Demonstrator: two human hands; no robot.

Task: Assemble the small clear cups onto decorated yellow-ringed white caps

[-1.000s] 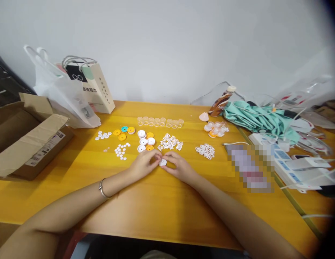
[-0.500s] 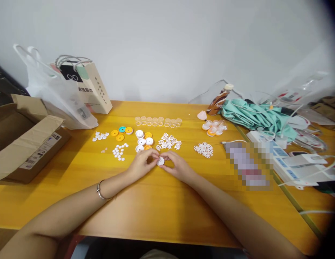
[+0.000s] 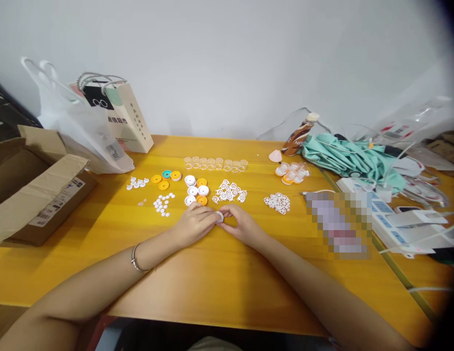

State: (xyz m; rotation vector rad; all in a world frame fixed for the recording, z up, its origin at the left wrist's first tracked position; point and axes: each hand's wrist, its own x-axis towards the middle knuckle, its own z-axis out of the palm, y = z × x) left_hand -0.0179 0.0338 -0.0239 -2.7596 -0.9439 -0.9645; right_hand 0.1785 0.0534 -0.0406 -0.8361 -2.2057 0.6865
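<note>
Between my two hands is a small white round piece (image 3: 220,217), partly covered by fingers. My left hand (image 3: 195,225) is closed, its fingertips pressed on the left side of the piece. From the right, my right hand (image 3: 244,226) pinches the same piece between thumb and fingers. Just beyond my left hand stand white round cups (image 3: 202,190) and orange ones (image 3: 202,200). White openwork pieces (image 3: 229,191) lie scattered behind the hands. Small white discs (image 3: 163,204) are left of them, and a pile of white cut-out pieces (image 3: 277,203) is at the right.
Clear cups (image 3: 215,164) line the back. Orange rings (image 3: 163,185) and white knobs (image 3: 137,183) lie left. Clear-and-orange pieces (image 3: 290,173) and a bottle (image 3: 300,135) stand right, near a power strip (image 3: 380,217). A cardboard box (image 3: 62,204) and bags (image 3: 133,119) occupy the left.
My left fingers have closed from a rounded pinch to lying over the white piece, which is turned more edge-on. The view has shifted slightly.
</note>
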